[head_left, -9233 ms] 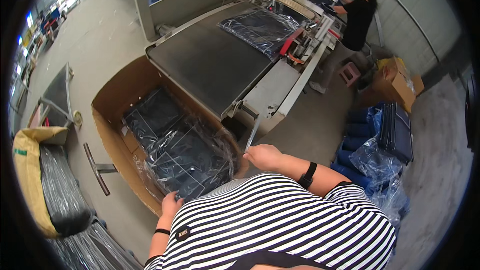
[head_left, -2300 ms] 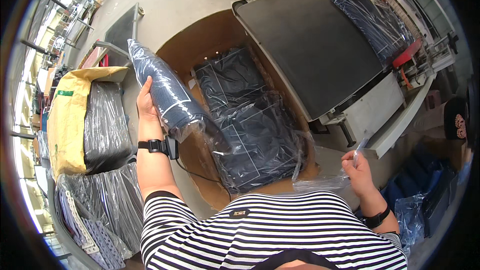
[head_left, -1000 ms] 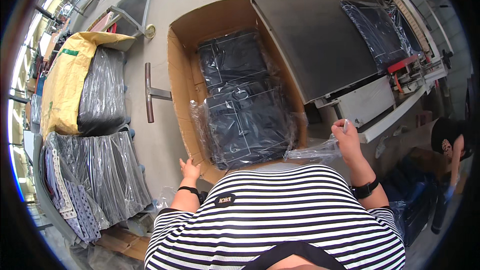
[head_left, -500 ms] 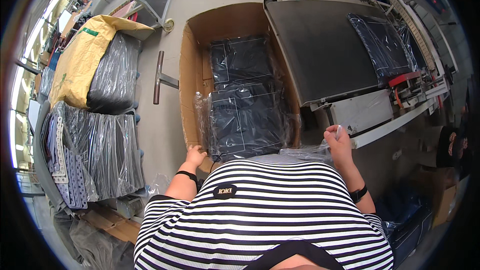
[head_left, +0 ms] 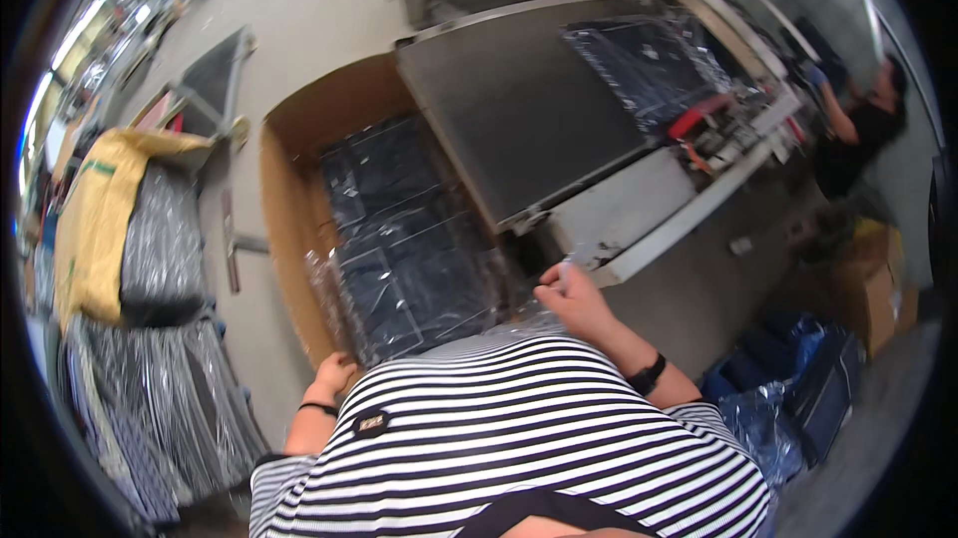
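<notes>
A tall cardboard box [head_left: 282, 229] stands in front of me, with dark garments in clear plastic bags [head_left: 399, 269] laid inside it. My left hand [head_left: 336, 372] is at the box's near left corner, its fingers curled over the rim. To the right of the box, my right hand [head_left: 577, 300] is raised in a pinch on a bit of clear plastic film [head_left: 565, 275]. Some of that film hangs by my waist, and my shirt hides the box's near edge.
A dark conveyor belt [head_left: 529, 99] borders the box on the right, carrying a bagged garment [head_left: 644, 69]. Left are a yellow sack [head_left: 90, 229], stacked plastic-wrapped goods [head_left: 170, 408] and a T-shaped metal handle [head_left: 232, 242]. Blue bagged goods [head_left: 788, 388] lie lower right; another person [head_left: 858, 129] is beyond.
My view has swung right, so everything appears shifted left and tilted, and another person now shows at the right. Both hands keep about the same places by the box.
</notes>
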Demonstrator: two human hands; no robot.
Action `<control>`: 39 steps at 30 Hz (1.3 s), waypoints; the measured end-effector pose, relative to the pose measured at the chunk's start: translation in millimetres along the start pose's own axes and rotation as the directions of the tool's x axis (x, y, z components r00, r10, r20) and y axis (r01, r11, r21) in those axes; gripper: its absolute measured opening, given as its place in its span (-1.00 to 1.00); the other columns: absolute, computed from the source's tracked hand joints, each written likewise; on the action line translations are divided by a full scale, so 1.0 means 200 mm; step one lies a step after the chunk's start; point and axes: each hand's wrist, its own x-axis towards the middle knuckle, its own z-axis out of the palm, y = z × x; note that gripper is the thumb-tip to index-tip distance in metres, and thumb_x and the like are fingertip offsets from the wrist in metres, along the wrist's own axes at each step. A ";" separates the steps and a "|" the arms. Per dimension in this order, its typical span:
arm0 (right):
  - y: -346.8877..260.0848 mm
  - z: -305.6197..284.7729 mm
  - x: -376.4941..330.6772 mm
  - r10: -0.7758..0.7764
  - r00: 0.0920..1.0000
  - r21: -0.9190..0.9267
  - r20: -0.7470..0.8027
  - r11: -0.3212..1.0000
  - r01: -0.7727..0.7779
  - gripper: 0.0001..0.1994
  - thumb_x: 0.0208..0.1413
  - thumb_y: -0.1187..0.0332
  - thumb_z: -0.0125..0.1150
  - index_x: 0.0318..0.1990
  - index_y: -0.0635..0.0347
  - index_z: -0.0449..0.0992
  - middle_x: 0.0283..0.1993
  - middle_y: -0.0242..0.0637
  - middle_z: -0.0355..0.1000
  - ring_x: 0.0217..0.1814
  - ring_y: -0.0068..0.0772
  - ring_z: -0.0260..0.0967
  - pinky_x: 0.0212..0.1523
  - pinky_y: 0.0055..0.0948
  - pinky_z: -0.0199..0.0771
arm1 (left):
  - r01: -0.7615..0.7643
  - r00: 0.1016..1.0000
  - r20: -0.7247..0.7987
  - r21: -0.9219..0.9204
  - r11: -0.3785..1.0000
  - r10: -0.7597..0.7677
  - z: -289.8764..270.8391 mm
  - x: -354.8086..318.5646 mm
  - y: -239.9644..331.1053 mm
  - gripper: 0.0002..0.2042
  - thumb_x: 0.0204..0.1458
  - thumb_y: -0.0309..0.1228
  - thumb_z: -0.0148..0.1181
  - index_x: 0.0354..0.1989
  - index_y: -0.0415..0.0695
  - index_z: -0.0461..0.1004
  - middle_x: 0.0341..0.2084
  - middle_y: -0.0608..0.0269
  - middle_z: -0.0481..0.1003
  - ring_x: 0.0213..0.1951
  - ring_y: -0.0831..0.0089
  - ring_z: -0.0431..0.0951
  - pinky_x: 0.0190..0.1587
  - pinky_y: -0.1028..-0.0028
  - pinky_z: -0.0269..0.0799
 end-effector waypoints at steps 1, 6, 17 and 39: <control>0.00 0.01 0.01 -0.011 1.000 0.007 0.011 1.000 0.011 -0.71 0.08 0.26 0.22 -0.17 0.28 0.38 -0.44 -0.29 0.42 -0.40 -0.47 0.38 -0.31 -0.44 0.39 | 0.014 1.000 -0.017 -0.085 0.996 -0.015 0.02 0.01 -0.07 -0.46 -0.11 -0.18 0.29 0.05 -0.21 0.43 -0.05 -0.06 0.49 0.02 0.11 0.49 0.09 0.32 0.38; -0.04 -0.01 0.00 -0.001 1.000 0.057 0.020 0.998 0.000 -0.74 0.09 0.27 0.20 -0.21 0.26 0.37 -0.49 -0.31 0.37 -0.44 -0.47 0.32 -0.39 -0.37 0.33 | 0.044 0.997 0.070 -0.164 0.985 -0.032 0.03 0.12 -0.08 -0.47 -0.10 -0.23 0.33 0.06 -0.22 0.42 -0.06 -0.06 0.50 0.00 0.15 0.51 0.06 0.34 0.40; -0.01 0.02 0.00 0.029 0.998 -0.268 0.050 0.963 -0.014 -0.74 0.18 0.20 0.05 -0.18 0.22 0.35 -0.31 -0.05 0.47 -0.22 0.01 0.44 -0.20 -0.10 0.40 | -0.103 0.977 0.192 0.018 0.995 0.098 -0.03 0.13 0.23 -0.47 -0.02 -0.31 0.29 0.11 -0.31 0.36 -0.03 -0.11 0.48 0.03 0.13 0.49 0.06 0.33 0.40; 0.05 0.07 0.03 0.007 0.999 -0.356 -0.039 0.934 -0.021 -0.79 0.17 0.28 0.04 -0.16 0.21 0.31 -0.32 -0.06 0.47 -0.30 0.01 0.46 -0.26 -0.06 0.43 | -0.002 0.582 0.565 -0.719 0.695 0.586 0.25 0.01 2.55 -0.70 0.27 -0.31 -0.09 0.04 -0.25 0.36 -0.40 0.26 0.45 -0.49 0.56 0.36 -0.38 0.51 0.35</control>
